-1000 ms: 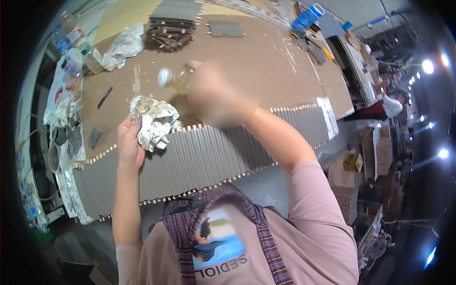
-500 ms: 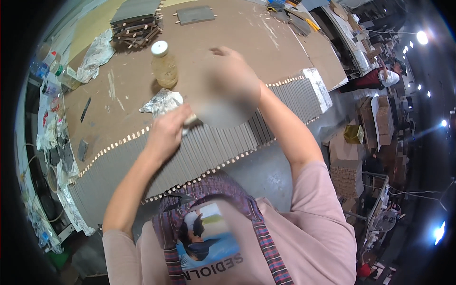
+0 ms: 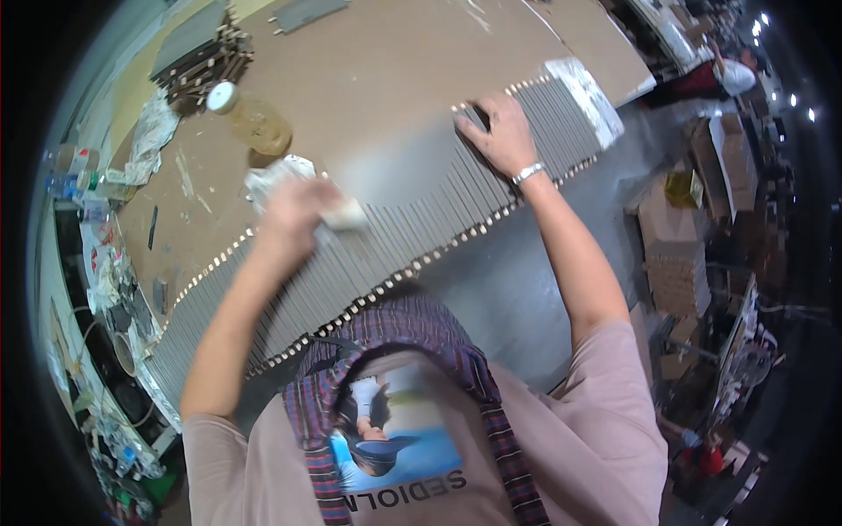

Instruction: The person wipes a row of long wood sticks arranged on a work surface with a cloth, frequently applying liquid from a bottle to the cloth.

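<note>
A long row of narrow grey slats [image 3: 408,230], packed side by side with pale peg ends along both edges, crosses the table's near side. My left hand [image 3: 298,210], smeared by motion, is closed on a cream-coloured, block-like thing [image 3: 347,216] over the row's middle; its exact kind is unclear. My right hand [image 3: 502,136] rests on the slats towards the right, thumb and fingers apart, fingertips near the far peg ends. A blurred patch hides part of the row between my hands. Beyond my left hand lies a crumpled white wrapping [image 3: 279,174].
A jar of yellowish liquid [image 3: 259,127] with a white lid stands past the wrapping. Stacked grey pegged panels [image 3: 189,48] sit far left, and a single panel [image 3: 307,14] lies beyond. Plastic bottles [image 3: 79,171] line the left edge. A person [image 3: 732,79] stands far right, near cardboard boxes [image 3: 675,254].
My right hand has come down from above the table and moved right onto the slats. My left hand has shifted slightly left, still closed on the cream-coloured thing. The view has tilted.
</note>
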`<state>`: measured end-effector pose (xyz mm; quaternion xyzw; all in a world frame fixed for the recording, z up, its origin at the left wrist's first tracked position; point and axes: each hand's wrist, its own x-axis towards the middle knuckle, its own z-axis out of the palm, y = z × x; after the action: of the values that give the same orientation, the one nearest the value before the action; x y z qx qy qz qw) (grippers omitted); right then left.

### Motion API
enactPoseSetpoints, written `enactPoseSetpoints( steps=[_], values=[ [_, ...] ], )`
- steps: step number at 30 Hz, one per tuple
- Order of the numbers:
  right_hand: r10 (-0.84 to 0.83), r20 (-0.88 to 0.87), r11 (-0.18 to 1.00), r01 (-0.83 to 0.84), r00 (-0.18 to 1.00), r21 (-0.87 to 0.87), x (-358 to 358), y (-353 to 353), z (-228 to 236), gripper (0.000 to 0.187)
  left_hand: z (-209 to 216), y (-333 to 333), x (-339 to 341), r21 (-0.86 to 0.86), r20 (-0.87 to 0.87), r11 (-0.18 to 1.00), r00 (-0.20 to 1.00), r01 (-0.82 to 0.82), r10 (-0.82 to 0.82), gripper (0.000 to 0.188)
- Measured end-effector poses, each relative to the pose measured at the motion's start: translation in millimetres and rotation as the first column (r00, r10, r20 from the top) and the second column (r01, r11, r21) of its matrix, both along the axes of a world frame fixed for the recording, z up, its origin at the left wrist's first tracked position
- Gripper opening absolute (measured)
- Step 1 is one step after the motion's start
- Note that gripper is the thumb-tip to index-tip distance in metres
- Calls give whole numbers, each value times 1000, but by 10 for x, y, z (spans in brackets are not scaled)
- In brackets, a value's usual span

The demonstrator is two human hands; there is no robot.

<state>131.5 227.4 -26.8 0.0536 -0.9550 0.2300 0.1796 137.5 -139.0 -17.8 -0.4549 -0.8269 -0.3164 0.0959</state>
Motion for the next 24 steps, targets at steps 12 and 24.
enactPoseSetpoints(
  steps=[12, 24],
  values=[
    [-49, -9, 998, 49, 999, 43, 25, -4, 8, 42, 77, 257, 32, -6, 24, 996, 996, -89, 89, 30],
    [-83, -32, 995, 84, 996, 56, 41, 51, -33, 43, 2, 587, 397, 28, -9, 986, 987, 162, -162, 30]
  ],
)
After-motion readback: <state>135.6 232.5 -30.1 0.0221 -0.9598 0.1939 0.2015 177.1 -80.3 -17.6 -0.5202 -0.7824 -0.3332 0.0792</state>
